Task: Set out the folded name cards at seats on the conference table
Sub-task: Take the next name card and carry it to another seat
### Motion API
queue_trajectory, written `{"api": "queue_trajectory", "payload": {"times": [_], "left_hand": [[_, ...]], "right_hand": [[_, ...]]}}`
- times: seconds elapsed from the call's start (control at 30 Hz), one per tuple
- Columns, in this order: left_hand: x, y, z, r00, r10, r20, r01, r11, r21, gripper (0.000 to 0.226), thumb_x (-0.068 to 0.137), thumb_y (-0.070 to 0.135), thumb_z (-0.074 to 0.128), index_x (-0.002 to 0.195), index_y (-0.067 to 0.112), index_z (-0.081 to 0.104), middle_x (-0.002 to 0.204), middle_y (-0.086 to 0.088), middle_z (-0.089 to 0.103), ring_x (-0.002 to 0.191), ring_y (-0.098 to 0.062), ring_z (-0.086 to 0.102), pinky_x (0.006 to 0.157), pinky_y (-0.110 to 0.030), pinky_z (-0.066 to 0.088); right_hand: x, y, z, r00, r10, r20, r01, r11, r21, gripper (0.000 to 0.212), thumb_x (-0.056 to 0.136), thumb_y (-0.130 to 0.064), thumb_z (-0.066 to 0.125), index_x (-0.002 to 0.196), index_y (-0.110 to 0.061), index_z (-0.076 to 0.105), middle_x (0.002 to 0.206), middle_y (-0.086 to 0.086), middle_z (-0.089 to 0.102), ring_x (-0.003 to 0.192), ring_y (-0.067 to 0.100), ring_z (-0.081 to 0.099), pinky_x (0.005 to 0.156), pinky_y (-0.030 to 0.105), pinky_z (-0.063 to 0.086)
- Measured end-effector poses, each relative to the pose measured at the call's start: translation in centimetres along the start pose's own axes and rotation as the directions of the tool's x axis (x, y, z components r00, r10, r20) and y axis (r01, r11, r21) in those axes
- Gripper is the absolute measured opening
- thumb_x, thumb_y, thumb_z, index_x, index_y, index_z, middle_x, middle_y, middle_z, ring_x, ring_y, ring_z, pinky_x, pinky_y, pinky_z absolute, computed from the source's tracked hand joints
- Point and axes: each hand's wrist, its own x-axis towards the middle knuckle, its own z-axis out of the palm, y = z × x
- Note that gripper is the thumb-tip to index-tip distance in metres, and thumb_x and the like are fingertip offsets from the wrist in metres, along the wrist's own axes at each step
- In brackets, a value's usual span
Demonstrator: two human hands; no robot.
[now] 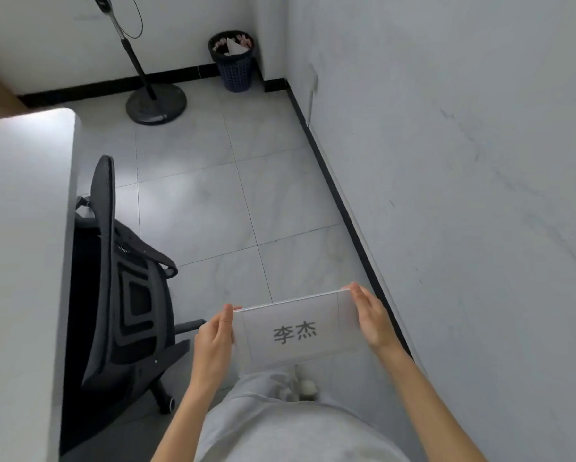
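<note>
Name card carried between both hands, not yet at a seat

The left hand (213, 331) and right hand (370, 320) each pinch a short end of the folded name card (296, 330), fingers curled over its edges, likely to keep the fold flat and the printed face readable. It hangs between the fingertips over the floor, right of the office chair (126, 281) and conference table (20, 228).

name card (295, 331) | white, two dark characters facing up | held in air, slightly tilted | beside conference table (23, 228)
</note>
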Motion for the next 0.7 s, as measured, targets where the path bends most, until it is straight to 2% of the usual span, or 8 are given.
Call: {"api": "queue_trajectory", "payload": {"times": [0.07,0.2,0.3,0.4,0.47,0.53,0.6,0.7], "left_hand": [[2.5,1.0,0.5,1.000,-0.001,-0.003,0.001,1.000,-0.030,0.049,0.088,0.054,0.037,0.074,0.021,0.070,0.068,-0.009,0.059,0.064,-0.021,0.050,0.064,-0.038,0.038],[11.2,5.2,2.0,0.999,0.007,-0.042,-0.009,1.000,-0.030,0.041,0.093,0.039,0.037,0.072,0.023,0.068,0.056,0.005,0.057,0.060,-0.018,0.050,0.063,-0.035,0.040],[18.9,8.6,2.1,0.999,0.011,-0.046,-0.012,1.000,-0.020,0.038,0.091,0.045,0.038,0.076,0.024,0.067,0.061,0.011,0.063,0.069,-0.017,0.058,0.069,-0.035,0.046],[25.8,12.7,1.5,0.998,0.039,-0.056,-0.039,0.999,0.008,0.033,0.092,0.045,0.037,0.087,0.027,0.065,0.086,-0.002,0.070,0.090,-0.023,0.064,0.086,-0.045,0.050],[29.5,15.5,1.0,0.995,0.059,-0.083,-0.059,0.998,0.006,0.033,0.093,0.041,0.036,0.091,0.024,0.064,0.089,-0.005,0.068,0.090,-0.024,0.062,0.087,-0.046,0.049],[32.9,17.9,0.3,0.990,0.062,-0.123,-0.064,0.998,-0.018,0.035,0.089,0.046,0.037,0.090,0.025,0.064,0.086,-0.003,0.068,0.087,-0.023,0.061,0.084,-0.043,0.049],[36.2,19.6,-0.5,0.983,0.050,-0.177,-0.059,0.997,-0.047,0.037,0.082,0.050,0.036,0.086,0.026,0.064,0.084,-0.001,0.068,0.086,-0.022,0.061,0.081,-0.040,0.048],[40.8,21.1,-1.6,0.964,0.000,-0.265,-0.023,0.996,-0.084,0.030,0.091,0.041,0.040,0.086,0.025,0.064,0.085,0.000,0.068,0.088,-0.023,0.062,0.082,-0.041,0.048]], "right_hand": [[2.7,-1.3,0.2,1.000,-0.012,-0.003,0.012,1.000,0.004,0.048,0.093,-0.041,0.038,0.123,-0.007,0.056,0.131,0.010,0.057,0.126,0.021,0.048,0.112,0.038,0.033],[11.4,-5.1,0.8,1.000,-0.013,-0.005,0.013,1.000,0.020,0.047,0.095,-0.038,0.037,0.131,-0.009,0.048,0.134,0.000,0.050,0.131,0.017,0.040,0.107,0.024,0.026],[18.3,-9.2,1.9,1.000,-0.021,-0.019,0.021,1.000,0.012,0.044,0.095,-0.034,0.037,0.131,-0.009,0.048,0.139,0.003,0.048,0.132,0.018,0.040,0.111,0.028,0.026],[24.6,-13.8,3.3,0.999,-0.025,-0.026,0.025,1.000,-0.020,0.044,0.096,-0.035,0.035,0.125,-0.009,0.054,0.135,0.007,0.053,0.128,0.021,0.045,0.113,0.036,0.030],[28.3,-17.0,4.1,1.000,-0.024,0.001,0.024,0.999,-0.042,0.045,0.096,-0.037,0.034,0.122,-0.007,0.056,0.130,0.012,0.057,0.124,0.024,0.049,0.110,0.040,0.034],[31.8,-20.0,5.3,0.999,-0.035,0.036,0.037,0.998,-0.060,0.045,0.096,-0.039,0.033,0.120,-0.008,0.057,0.127,0.011,0.058,0.121,0.024,0.051,0.109,0.042,0.036],[35.5,-22.7,6.8,0.997,-0.036,0.073,0.040,0.997,-0.063,0.043,0.096,-0.039,0.033,0.115,-0.011,0.059,0.119,0.008,0.061,0.115,0.022,0.053,0.104,0.038,0.040],[41.4,-26.6,9.8,0.984,-0.033,0.175,0.048,0.995,-0.084,0.039,0.096,-0.039,0.032,0.107,-0.015,0.060,0.103,0.002,0.062,0.099,0.017,0.056,0.085,0.029,0.045]]}}
